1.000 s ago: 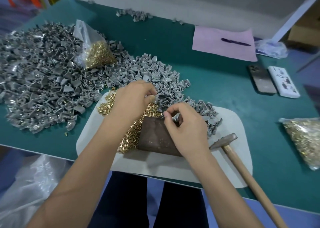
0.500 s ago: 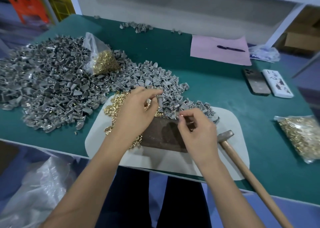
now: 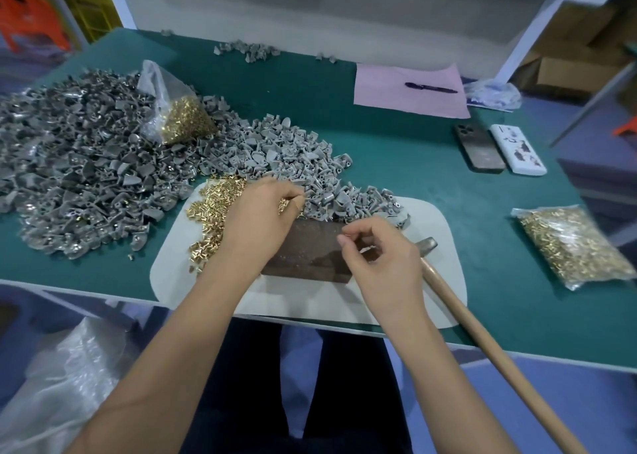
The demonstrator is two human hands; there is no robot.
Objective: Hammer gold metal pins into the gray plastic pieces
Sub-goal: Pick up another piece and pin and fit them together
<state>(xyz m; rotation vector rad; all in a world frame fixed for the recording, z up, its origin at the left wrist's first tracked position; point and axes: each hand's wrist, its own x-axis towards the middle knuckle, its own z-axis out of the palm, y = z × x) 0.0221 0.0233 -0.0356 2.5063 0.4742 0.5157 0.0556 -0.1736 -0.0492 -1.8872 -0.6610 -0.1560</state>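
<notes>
Left hand (image 3: 256,221) digs into the loose gold pins (image 3: 213,205), grip curled, can't tell on what. Right hand (image 3: 382,260) pinches something tiny over the brown block (image 3: 306,250); hammer (image 3: 448,281) lies beside it.

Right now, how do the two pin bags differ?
The left bag stands propped on the gray pieces, top gathered upward, pins settled at its bottom. The right bag lies flat on the green table, apart from the piles, pins spread along its length. Both are clear plastic holding gold pins.
</notes>
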